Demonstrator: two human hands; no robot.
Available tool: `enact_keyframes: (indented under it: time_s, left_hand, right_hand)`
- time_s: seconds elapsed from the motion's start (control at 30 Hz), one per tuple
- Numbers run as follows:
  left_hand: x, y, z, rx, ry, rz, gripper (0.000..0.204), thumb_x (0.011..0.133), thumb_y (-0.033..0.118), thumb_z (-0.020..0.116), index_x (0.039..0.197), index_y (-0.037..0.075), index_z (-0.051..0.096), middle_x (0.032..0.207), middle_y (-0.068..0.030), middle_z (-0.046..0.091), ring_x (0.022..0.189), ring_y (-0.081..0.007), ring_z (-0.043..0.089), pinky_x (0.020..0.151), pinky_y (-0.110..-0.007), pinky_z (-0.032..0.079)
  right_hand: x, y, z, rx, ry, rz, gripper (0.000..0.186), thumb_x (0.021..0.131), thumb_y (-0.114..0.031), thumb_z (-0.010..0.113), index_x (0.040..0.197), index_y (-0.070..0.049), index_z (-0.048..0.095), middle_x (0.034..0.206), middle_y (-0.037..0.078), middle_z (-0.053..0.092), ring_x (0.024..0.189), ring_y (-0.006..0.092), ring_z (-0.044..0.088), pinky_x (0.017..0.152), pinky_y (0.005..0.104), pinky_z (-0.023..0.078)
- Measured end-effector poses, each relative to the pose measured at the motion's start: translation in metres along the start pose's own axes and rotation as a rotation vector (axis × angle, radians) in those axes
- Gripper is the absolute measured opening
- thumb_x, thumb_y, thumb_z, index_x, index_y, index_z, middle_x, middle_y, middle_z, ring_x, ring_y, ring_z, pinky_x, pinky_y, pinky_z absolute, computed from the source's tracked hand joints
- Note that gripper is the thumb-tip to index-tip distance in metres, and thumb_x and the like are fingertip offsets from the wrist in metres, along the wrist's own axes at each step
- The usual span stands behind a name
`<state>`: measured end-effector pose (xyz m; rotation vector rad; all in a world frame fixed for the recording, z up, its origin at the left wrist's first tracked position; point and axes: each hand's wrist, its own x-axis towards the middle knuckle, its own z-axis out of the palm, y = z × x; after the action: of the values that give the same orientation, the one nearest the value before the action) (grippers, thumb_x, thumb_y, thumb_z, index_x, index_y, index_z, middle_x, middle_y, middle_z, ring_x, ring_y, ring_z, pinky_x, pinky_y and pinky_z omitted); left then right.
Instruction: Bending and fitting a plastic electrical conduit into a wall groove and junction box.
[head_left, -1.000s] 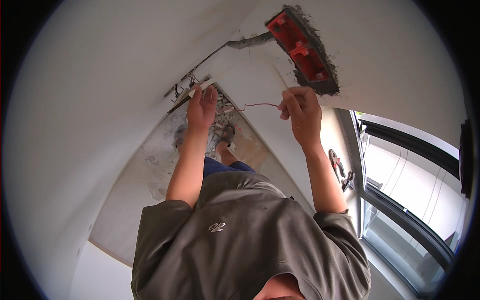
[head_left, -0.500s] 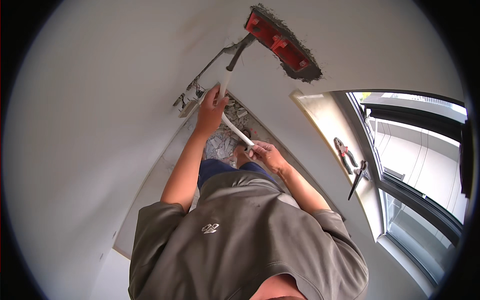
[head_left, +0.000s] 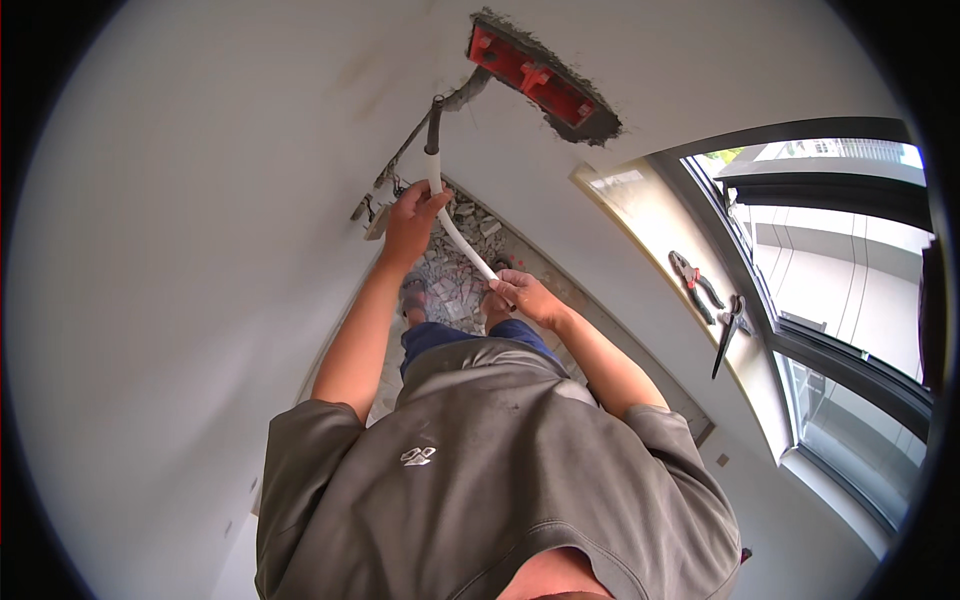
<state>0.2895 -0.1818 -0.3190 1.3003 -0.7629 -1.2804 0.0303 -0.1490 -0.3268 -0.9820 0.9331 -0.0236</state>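
Note:
My left hand (head_left: 414, 216) is closed round a white tube (head_left: 460, 240) just below the dark section (head_left: 434, 130) at its upper end. The tube curves down to the right, where my right hand (head_left: 525, 296) pinches its lower part. That dark end sits beside a rough groove (head_left: 462, 92) cut in the white wall, which runs to a red double box (head_left: 530, 73) set in dark mortar. Some loose wires (head_left: 398, 187) poke out of the wall left of my left hand, partly hidden by it.
Broken rubble (head_left: 468, 218) covers part of the floor around my feet. At right, red-handled pliers (head_left: 697, 285) and a dark tool (head_left: 728, 335) lie on the sill beside a dark-framed window (head_left: 830, 270). A pale board (head_left: 378, 222) leans near the wires.
A second ago my left hand was open and my right held a thin red wire; both then took the white tube. Since then its upper end has shifted left and downward, away from the box.

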Motion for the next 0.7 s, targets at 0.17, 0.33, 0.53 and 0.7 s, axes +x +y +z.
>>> enact_keyframes:
  time_s: [0.17,0.33,0.53,0.7]
  left_hand:
    - [-0.009,-0.015,-0.007,0.006,0.043,-0.027,0.035,0.1,0.029,0.061,0.116,-0.001,0.062,0.099,-0.0039,0.068,0.094,-0.0105,0.062,0.087,-0.026,0.048]
    - [-0.019,-0.019,-0.005,-0.092,-0.061,-0.054,0.036,0.1,0.036,0.06,0.115,0.003,0.064,0.082,0.0029,0.057,0.078,-0.0069,0.053,0.074,-0.025,0.045]
    - [-0.019,0.007,-0.026,0.359,-0.176,0.168,0.037,0.098,0.035,0.065,0.118,0.005,0.065,0.085,0.003,0.06,0.079,-0.0086,0.054,0.071,-0.025,0.045]
    - [-0.015,0.015,-0.046,0.408,-0.28,0.043,0.037,0.095,0.03,0.068,0.122,0.003,0.063,0.087,0.0002,0.062,0.08,-0.0102,0.055,0.074,-0.025,0.046]
  right_hand:
    - [-0.009,-0.009,0.024,-0.015,0.094,-0.129,0.028,0.104,-0.032,0.052,0.092,-0.006,0.058,0.071,-0.003,0.048,0.066,0.0088,0.044,0.062,0.0254,0.039]
    - [-0.012,0.005,0.024,-0.043,0.036,-0.06,0.025,0.103,-0.029,0.055,0.099,-0.005,0.058,0.078,0.0,0.055,0.071,0.01,0.05,0.068,0.0272,0.045]
    - [-0.026,-0.108,0.014,0.007,0.308,-0.547,0.065,0.095,-0.021,0.068,0.149,-0.006,0.035,0.125,0.013,0.055,0.099,0.0147,0.06,0.085,0.0301,0.051]
    - [-0.021,-0.194,-0.012,-0.024,0.118,-0.636,0.037,0.1,-0.019,0.061,0.129,0.003,0.056,0.118,0.012,0.061,0.095,0.0182,0.065,0.081,0.0322,0.053]
